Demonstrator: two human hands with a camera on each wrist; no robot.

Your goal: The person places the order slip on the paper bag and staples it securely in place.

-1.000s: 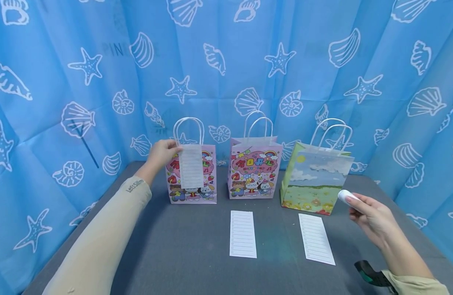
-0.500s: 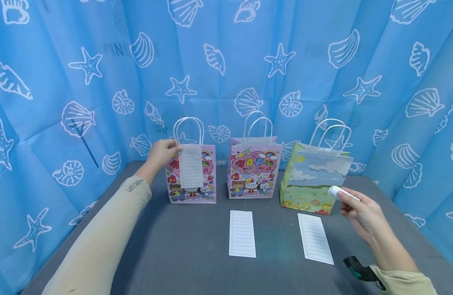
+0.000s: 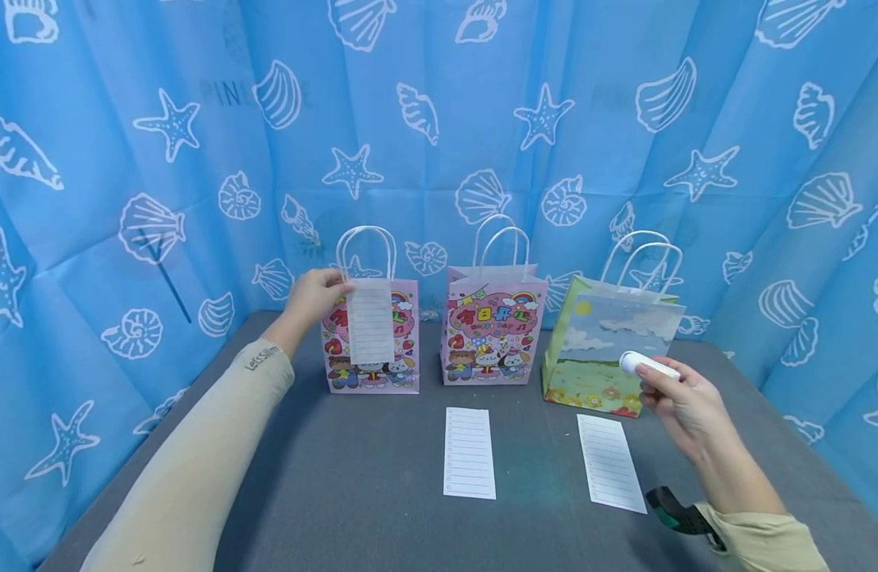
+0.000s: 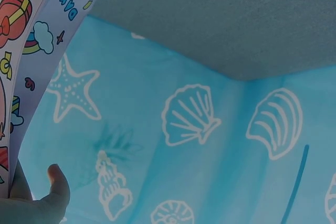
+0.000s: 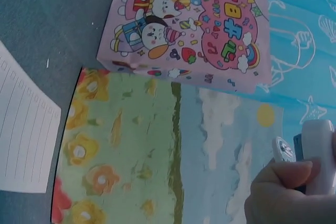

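In the head view my left hand (image 3: 315, 298) pinches a lined paper slip (image 3: 371, 326) at the upper front edge of the left pink cartoon paper bag (image 3: 338, 380), which stands upright. The slip hangs down over the bag's printed front. My left thumb (image 4: 59, 187) shows beside the bag in the left wrist view; the other fingers are mostly hidden. My right hand (image 3: 685, 405) grips a small white stapler (image 3: 647, 365), held in front of the green-and-blue landscape paper bag (image 3: 603, 357). The right wrist view shows the stapler (image 5: 318, 145) with its two halves apart.
A second pink bag (image 3: 489, 342) stands in the middle. Two lined slips lie on the grey table, a middle slip (image 3: 470, 453) and a right slip (image 3: 612, 462). A blue shell-print curtain (image 3: 424, 214) hangs close behind the bags.
My right hand has moved left with the stapler, from beside the landscape bag to in front of its right side. The left hand, slip and bags have stayed put.
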